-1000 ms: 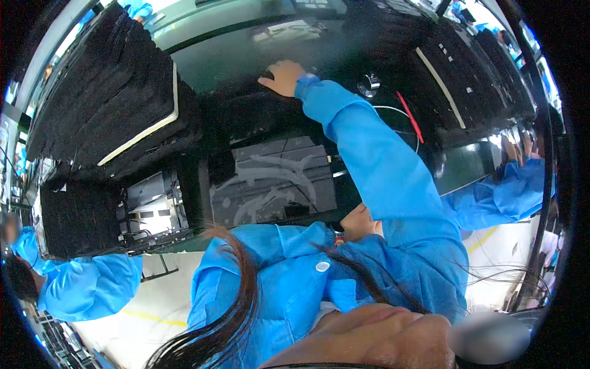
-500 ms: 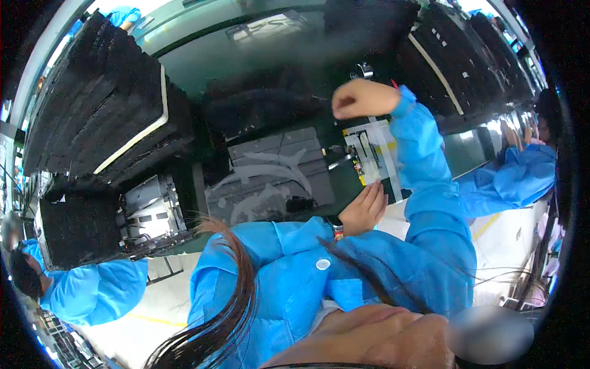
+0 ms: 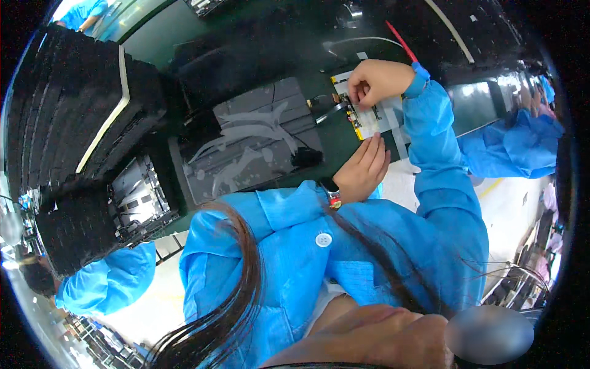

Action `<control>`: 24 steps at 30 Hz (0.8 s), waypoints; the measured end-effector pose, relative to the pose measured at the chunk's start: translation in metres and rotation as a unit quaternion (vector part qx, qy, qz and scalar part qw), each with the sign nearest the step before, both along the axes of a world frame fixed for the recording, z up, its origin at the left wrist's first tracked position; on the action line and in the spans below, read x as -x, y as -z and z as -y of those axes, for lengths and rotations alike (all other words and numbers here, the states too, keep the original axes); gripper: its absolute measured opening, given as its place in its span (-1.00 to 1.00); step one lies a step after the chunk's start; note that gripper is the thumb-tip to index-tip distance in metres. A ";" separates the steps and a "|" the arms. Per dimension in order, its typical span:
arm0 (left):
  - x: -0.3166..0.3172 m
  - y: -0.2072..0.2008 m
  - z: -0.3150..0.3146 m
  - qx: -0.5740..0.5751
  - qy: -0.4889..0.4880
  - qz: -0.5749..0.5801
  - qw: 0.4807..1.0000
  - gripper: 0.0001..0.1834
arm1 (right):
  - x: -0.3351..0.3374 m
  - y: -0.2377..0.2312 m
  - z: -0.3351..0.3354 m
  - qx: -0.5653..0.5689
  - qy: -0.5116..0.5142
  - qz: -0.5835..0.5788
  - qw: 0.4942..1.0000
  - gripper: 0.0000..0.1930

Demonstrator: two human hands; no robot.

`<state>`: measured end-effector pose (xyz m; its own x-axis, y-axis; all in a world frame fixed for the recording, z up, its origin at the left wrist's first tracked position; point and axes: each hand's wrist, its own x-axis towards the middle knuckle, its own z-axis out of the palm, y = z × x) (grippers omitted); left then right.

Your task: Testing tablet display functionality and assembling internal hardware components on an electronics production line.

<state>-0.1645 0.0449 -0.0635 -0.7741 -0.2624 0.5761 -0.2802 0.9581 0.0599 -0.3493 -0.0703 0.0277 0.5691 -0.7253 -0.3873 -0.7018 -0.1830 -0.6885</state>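
Over a small flat assembly (image 3: 369,130) with a pale strip and yellow edges, my right hand (image 3: 382,85) is closed, its thumb and fingertips pinched on the strip. Whatever lies between the fingertips is hidden. My left hand (image 3: 362,171) lies flat at the assembly's near end, fingers stretched out and fingertips touching its edge. A short ribbon cable (image 3: 332,113) runs left from the assembly toward a large dark flat panel (image 3: 246,138) with a glossy, streaked surface. The panel lies on the dark green table, and neither hand touches it.
Black layered slabs (image 3: 61,117) are stacked high at the left, beside an opened tray of metallic parts (image 3: 140,200). Behind my right hand lie a red stick (image 3: 401,40) and a thin pale cord (image 3: 362,40). Other people's blue sleeves show at the right (image 3: 513,147) and left (image 3: 110,280).
My right hand has come down from above the assembly's far end to its strip, fingers pinched. My left hand stays at the near end. The whole view has shifted slightly.
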 end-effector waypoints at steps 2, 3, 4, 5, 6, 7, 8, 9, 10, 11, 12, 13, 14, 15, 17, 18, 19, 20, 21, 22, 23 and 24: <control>-0.001 -0.001 -0.001 0.000 -0.001 0.012 1.000 -0.61 | -0.001 0.002 0.000 0.034 0.004 -0.014 0.999 -0.86; -0.001 -0.002 -0.002 0.001 -0.002 0.023 1.000 -0.61 | 0.001 0.006 0.000 0.033 0.005 -0.014 0.999 -0.86; -0.003 -0.003 -0.001 0.001 -0.001 0.023 1.000 -0.61 | 0.006 0.013 0.001 0.058 0.027 0.015 0.998 -0.86; -0.005 -0.005 0.001 0.004 0.017 0.036 0.999 -0.60 | 0.009 0.017 0.003 0.083 0.048 0.043 0.994 -0.85; -0.006 -0.005 0.003 0.006 0.034 0.050 0.998 -0.59 | 0.010 0.017 0.005 0.083 0.049 0.044 0.994 -0.85; -0.005 -0.004 0.002 0.006 0.035 0.051 0.998 -0.59 | 0.011 0.016 0.006 0.069 0.099 0.041 0.992 -0.84; -0.005 -0.002 0.001 0.008 0.030 0.049 0.998 -0.57 | 0.012 0.015 0.008 0.055 0.148 0.037 0.987 -0.82; -0.005 -0.002 0.000 0.011 0.024 0.046 0.999 -0.56 | 0.014 0.018 0.011 0.071 0.145 0.042 0.986 -0.80; -0.005 -0.003 0.001 0.011 0.024 0.046 0.999 -0.56 | 0.017 0.019 0.013 0.071 0.145 0.043 0.986 -0.80; -0.007 -0.004 0.001 0.007 0.032 0.051 0.998 -0.55 | 0.019 0.019 0.014 0.066 0.154 0.033 0.985 -0.80; -0.007 -0.006 0.002 0.004 0.039 0.054 0.998 -0.55 | 0.022 0.019 0.016 0.062 0.163 0.023 0.984 -0.80; -0.007 -0.005 0.002 0.005 0.039 0.054 0.998 -0.55 | 0.023 0.018 0.017 0.063 0.163 0.012 0.984 -0.79; -0.006 -0.003 0.000 0.008 0.025 0.047 0.999 -0.55 | 0.024 0.019 0.017 0.064 0.163 0.012 0.985 -0.79; -0.005 -0.003 0.000 0.011 0.015 0.037 0.999 -0.54 | 0.027 0.020 0.016 0.070 0.187 0.023 0.980 -0.78; -0.006 -0.005 0.003 0.008 0.026 0.040 0.999 -0.54 | 0.031 0.020 0.016 0.076 0.212 0.033 0.974 -0.78; -0.007 -0.006 0.004 0.006 0.034 0.046 0.998 -0.55 | 0.033 0.020 0.018 0.074 0.207 0.030 0.975 -0.78; -0.006 -0.005 0.004 0.007 0.034 0.046 0.998 -0.55 | 0.034 0.020 0.019 0.072 0.202 0.027 0.976 -0.78; -0.005 -0.004 0.003 0.009 0.029 0.043 0.999 -0.54 | 0.035 0.020 0.019 0.073 0.202 0.027 0.976 -0.78; -0.004 -0.003 0.003 0.010 0.024 0.040 0.999 -0.54 | 0.036 0.019 0.019 0.065 0.207 0.022 0.976 -0.79; -0.004 -0.003 0.003 0.011 0.024 0.040 0.999 -0.54 | 0.037 0.019 0.019 0.057 0.212 0.017 0.976 -0.79; -0.003 -0.003 0.004 0.007 0.033 0.039 0.999 -0.55 | 0.038 0.018 0.019 0.058 0.212 0.017 0.975 -0.79; -0.004 -0.003 0.004 0.003 0.041 0.039 0.998 -0.56 | 0.039 0.017 0.018 0.047 0.211 0.009 0.976 -0.80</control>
<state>-0.1607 0.0405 -0.0604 -0.8352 -0.1923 0.5152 -0.2037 0.9784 0.0349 -0.3885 -0.0888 0.0106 0.2178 -0.9288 -0.2999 -0.7169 0.0563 -0.6949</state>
